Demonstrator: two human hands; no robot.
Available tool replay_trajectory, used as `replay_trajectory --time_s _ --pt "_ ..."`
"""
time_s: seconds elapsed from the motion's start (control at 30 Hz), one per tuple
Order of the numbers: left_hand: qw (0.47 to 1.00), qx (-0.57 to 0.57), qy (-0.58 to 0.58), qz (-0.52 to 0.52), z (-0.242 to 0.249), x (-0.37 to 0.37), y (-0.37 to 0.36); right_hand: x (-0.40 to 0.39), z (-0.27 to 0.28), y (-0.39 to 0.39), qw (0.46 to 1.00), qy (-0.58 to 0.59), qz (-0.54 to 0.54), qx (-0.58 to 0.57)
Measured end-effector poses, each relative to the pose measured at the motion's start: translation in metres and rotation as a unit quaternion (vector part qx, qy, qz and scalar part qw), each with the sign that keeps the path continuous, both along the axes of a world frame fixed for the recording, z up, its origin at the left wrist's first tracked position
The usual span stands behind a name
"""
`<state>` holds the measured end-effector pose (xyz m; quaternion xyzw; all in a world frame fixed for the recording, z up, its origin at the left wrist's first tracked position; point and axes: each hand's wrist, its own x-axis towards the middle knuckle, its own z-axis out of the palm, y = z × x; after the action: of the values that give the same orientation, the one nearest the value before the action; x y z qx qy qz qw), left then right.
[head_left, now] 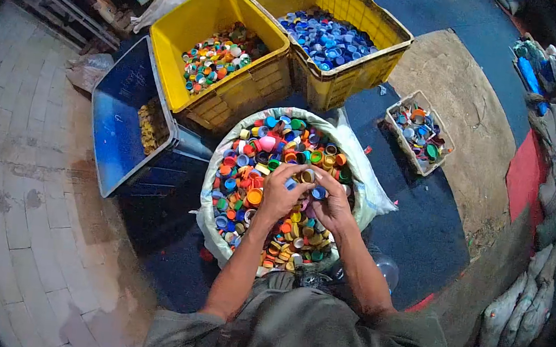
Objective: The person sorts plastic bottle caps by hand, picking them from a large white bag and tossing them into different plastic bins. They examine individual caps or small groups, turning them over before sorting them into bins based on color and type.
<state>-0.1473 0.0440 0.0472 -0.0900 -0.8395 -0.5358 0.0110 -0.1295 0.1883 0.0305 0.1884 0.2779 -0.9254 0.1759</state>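
Observation:
My left hand and my right hand meet above an open white sack heaped with bottle caps of many colours. Between my fingertips is a pale brownish bottle cap, pinched from both sides. A blue cap shows against the fingers of my right hand. Another light-blue cap shows between the thumb and fingers of my left hand; whether it is gripped or lies in the pile beneath is hard to see. An orange cap lies in the heap beside my left hand.
Beyond the sack stand a yellow bin of mixed caps and another yellow bin of blue caps. A blue bin with yellowish caps is at left. To the right sits a small white basket with mixed pieces.

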Motion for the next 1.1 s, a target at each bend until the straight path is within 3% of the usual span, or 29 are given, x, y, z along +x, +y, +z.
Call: replay_trajectory --time_s 0.3,0.53,0.63,0.77,0.87,1.0,1.1 --pt "1.000 0.015 -0.011 0.006 -0.009 0.007 -0.008 0.001 -0.007 -0.002 0.998 0.006 0.045 0.050" --pt "0.999 0.041 -0.022 0.018 -0.010 0.009 -0.012 0.000 -0.014 -0.006 0.998 -0.010 0.014 0.056" --pt "0.994 0.079 -0.063 0.045 -0.021 0.011 -0.019 -0.003 -0.013 -0.012 0.998 -0.032 -0.034 0.051" --pt "0.965 0.170 -0.112 0.168 -0.033 0.013 -0.023 0.001 -0.017 -0.008 0.996 -0.056 -0.058 0.049" --pt "0.918 0.250 -0.200 0.234 -0.026 0.009 -0.024 0.001 -0.019 -0.004 0.994 -0.070 -0.083 0.026" --pt "0.795 0.506 -0.279 0.184 -0.033 -0.012 -0.023 -0.008 -0.031 0.002 0.989 -0.092 -0.109 -0.024" --pt "0.719 0.605 -0.317 0.134 -0.029 -0.062 -0.009 -0.045 -0.031 0.011 0.992 -0.032 -0.120 -0.027"
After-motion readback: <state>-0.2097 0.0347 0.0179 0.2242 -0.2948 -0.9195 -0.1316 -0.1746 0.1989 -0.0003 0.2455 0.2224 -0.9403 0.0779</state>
